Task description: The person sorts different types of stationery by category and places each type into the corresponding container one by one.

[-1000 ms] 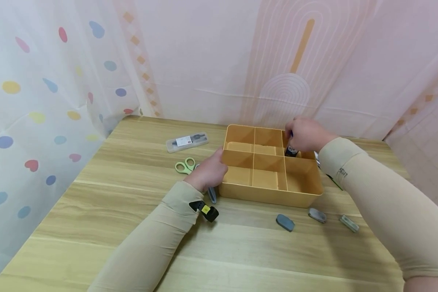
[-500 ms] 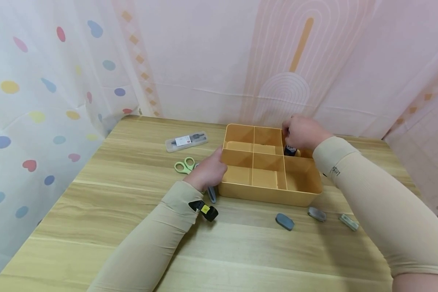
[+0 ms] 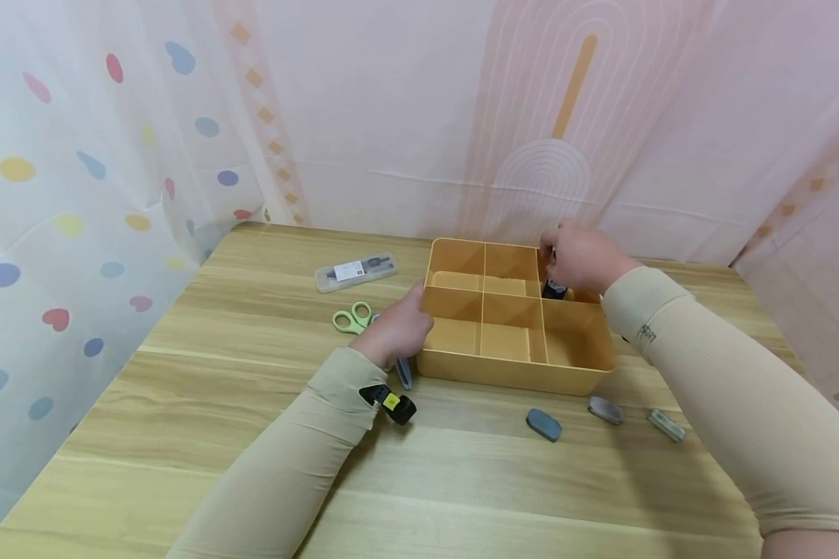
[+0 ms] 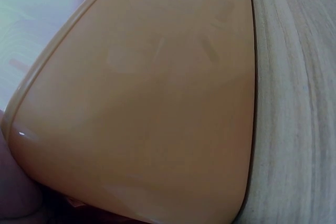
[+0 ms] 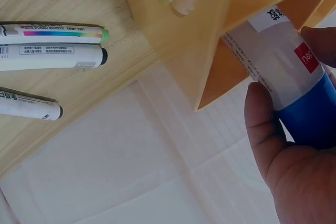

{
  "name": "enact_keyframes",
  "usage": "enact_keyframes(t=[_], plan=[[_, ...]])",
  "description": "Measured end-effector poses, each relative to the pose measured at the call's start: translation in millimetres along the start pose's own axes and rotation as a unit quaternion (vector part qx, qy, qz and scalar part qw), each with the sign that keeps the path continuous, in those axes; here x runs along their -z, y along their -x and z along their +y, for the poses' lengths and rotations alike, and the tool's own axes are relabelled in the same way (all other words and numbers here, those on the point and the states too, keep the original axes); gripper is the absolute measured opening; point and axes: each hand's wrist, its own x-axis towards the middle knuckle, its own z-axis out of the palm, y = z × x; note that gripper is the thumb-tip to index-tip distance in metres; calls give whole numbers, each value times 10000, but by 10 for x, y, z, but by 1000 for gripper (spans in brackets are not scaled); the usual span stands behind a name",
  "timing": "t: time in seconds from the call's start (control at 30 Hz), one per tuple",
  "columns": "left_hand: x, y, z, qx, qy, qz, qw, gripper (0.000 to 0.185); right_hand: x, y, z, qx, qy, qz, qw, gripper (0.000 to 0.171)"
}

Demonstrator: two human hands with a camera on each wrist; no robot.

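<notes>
A yellow-orange organizer box (image 3: 513, 374) with several compartments stands on the table. My left hand (image 3: 397, 330) grips its left wall, with fingers at the rim; the wall (image 4: 142, 93) fills much of the left wrist view. My right hand (image 3: 587, 255) reaches over the back right compartment. In the right wrist view, its thumb and fingers hold a glue bottle (image 5: 286, 56) with a clear body, red logo and blue cap (image 5: 310, 114). The bottle's far end is inside the compartment, hidden by the box wall. A dark part with white marks shows below this hand in the head view.
Left of the box lie green-handled scissors (image 3: 353, 318) and a clear case (image 3: 356, 272) holding a compass. A blue-grey object (image 3: 404, 373) sits by my left wrist. Three small blocks (image 3: 544, 425) lie in front. White markers (image 5: 50, 56) lie right of the box.
The right hand has dipped slightly into the back right compartment and shifted a little left. The left hand stays on the box wall.
</notes>
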Motion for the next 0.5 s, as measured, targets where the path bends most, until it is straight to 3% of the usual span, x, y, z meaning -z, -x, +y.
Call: enact_keyframes(t=[0.27, 0.5], plan=[[7, -4, -12, -7, 114, -30, 9999, 70, 12, 38, 0, 167, 9, 26, 9999, 21], [1, -16, -49, -23, 297, -17, 9996, 72, 58, 52, -25, 5, -163, -300, 9994, 48]])
